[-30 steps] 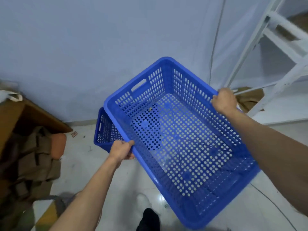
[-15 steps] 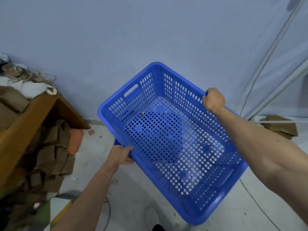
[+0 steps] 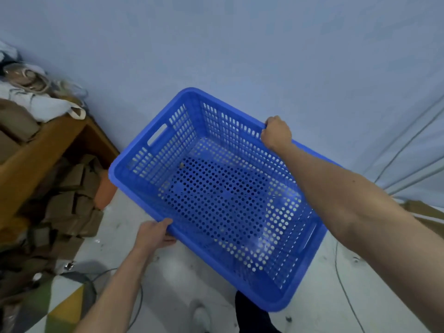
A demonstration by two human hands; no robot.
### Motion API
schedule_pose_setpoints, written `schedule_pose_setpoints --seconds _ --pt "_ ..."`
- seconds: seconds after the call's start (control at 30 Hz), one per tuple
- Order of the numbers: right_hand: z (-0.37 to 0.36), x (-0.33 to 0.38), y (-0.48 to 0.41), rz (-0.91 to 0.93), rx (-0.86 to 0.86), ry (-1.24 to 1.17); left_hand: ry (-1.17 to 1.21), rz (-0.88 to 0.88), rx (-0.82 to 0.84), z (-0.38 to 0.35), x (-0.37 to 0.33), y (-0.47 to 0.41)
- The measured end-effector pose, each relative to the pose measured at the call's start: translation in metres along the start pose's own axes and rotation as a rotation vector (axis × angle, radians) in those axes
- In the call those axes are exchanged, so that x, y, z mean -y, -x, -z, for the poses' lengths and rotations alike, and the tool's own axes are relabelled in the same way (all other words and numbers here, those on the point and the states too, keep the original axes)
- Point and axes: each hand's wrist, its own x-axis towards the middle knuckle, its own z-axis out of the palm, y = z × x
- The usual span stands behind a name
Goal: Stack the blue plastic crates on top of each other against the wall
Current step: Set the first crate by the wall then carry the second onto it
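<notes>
A: Head view: one blue perforated crate (image 3: 223, 200) held up off the floor (image 3: 374, 284), tilted, far short end toward the pale wall (image 3: 240, 44).
B: Grip?
A: Left hand (image 3: 153, 234) clamped on the near-left long rim, thumb over the lip. Right hand (image 3: 276, 133) fisted over the far-right long rim. Both closed on the crate.
B: Anything inside?
A: One tiny tan speck on the crate bottom near the far end, too small to identify. Darker blue shows through the bottom holes; can't tell what it is.
B: Features?
A: Slot handle in the far short wall, slotted sides, round-hole bottom.
B: Surroundings?
A: Wooden surface (image 3: 38, 150) at left, carrying white cloth (image 3: 45, 104) and brown paper packages. Under it, a heap of crumpled cardboard boxes (image 3: 69, 207), contents not visible, and something orange (image 3: 104, 191) just beside the crate's left corner. Thin cable (image 3: 346, 292) on the floor at right. Dark trouser leg (image 3: 249, 316) at the bottom edge, under the crate's near corner.
</notes>
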Motion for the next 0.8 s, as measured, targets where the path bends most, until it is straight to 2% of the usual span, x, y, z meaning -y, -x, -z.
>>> schedule_pose_setpoints --seconds 0.2,0.47,0.63,0.8 --pt "-0.044 0.005 -0.063 0.13 0.084 0.012 0.073 0.079 -0.064 -0.04 0.012 -0.016" --pt "-0.11 0.012 -0.124 0.256 0.18 0.079 0.299 0.232 0.059 -0.09 0.039 -0.048" --pt "-0.172 0.018 -0.151 0.279 0.157 0.058 0.336 0.395 0.014 -0.104 0.039 -0.099" --pt "-0.231 0.025 -0.169 0.296 0.154 0.084 0.343 0.432 -0.029 -0.108 0.041 -0.141"
